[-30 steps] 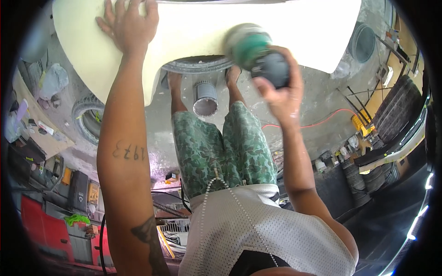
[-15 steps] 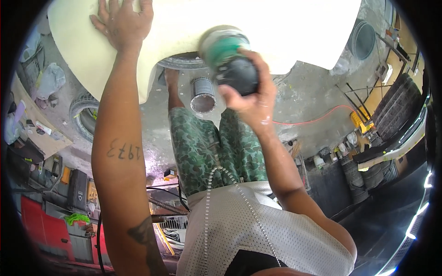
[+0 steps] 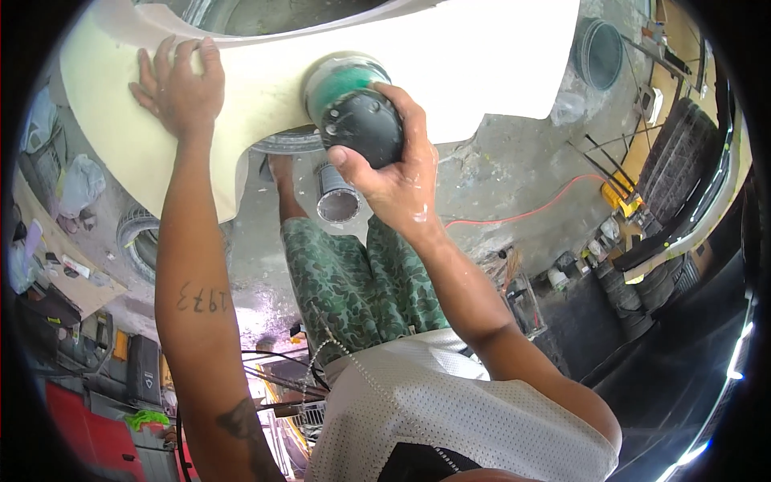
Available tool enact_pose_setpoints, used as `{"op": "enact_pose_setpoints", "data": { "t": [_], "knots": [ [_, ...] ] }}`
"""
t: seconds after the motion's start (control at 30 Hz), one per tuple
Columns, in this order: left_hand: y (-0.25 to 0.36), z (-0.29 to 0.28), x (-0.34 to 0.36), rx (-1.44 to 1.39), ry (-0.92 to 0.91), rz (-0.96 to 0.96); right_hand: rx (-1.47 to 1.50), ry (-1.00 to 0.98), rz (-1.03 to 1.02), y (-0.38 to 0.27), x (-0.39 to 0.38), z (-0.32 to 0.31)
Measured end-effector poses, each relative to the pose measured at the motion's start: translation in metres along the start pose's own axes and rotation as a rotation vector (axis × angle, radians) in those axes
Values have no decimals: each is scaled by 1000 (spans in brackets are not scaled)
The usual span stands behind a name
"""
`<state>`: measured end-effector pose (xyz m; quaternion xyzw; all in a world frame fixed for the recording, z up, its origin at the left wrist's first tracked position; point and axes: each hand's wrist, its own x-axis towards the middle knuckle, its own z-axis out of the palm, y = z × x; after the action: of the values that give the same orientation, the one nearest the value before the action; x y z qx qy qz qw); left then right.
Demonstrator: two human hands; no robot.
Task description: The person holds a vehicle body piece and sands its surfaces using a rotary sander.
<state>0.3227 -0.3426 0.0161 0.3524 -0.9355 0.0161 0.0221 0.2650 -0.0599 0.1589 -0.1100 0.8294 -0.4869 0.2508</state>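
Observation:
A large pale cream panel (image 3: pixel 474 72), looking like a car body part with curved cutouts, spans the top of the view. My left hand (image 3: pixel 183 96) lies flat on its left part, fingers spread. In my right hand (image 3: pixel 401 161) is a round palm sander (image 3: pixel 357 116) with a green middle and a black top. My fingers and thumb wrap round that black top. The sander's round base rests against the panel, near the edge closest to me; its underside is hidden.
Below the panel, between my legs, stands a metal can (image 3: pixel 337 197). A grey bucket (image 3: pixel 601 52) is beyond the panel's right end. Tires (image 3: pixel 138 241) lie at the left. A thin orange hose (image 3: pixel 530 210) runs along the concrete floor toward cluttered parts at the right.
The view has tilted, bringing the panel's far edge into sight. My right hand has carried the sander slightly farther away across the panel. My left hand stays on the panel.

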Motion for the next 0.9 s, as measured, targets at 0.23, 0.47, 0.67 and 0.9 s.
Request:
{"op": "enact_pose_setpoints", "data": {
  "t": [0.23,0.47,0.67,0.9],
  "knots": [
    [-6,7,-2,-31,-2,8,43,271,131,-2,60,-60],
    [-5,4,1,-46,40,43,65,267,195,-18,62,-46],
    [-7,8,0,-86,53,53,-35,217,85,-15,59,-38],
    [-2,2,-1,-44,4,0,-9,180,118,-15,43,-28]
  ]
}}
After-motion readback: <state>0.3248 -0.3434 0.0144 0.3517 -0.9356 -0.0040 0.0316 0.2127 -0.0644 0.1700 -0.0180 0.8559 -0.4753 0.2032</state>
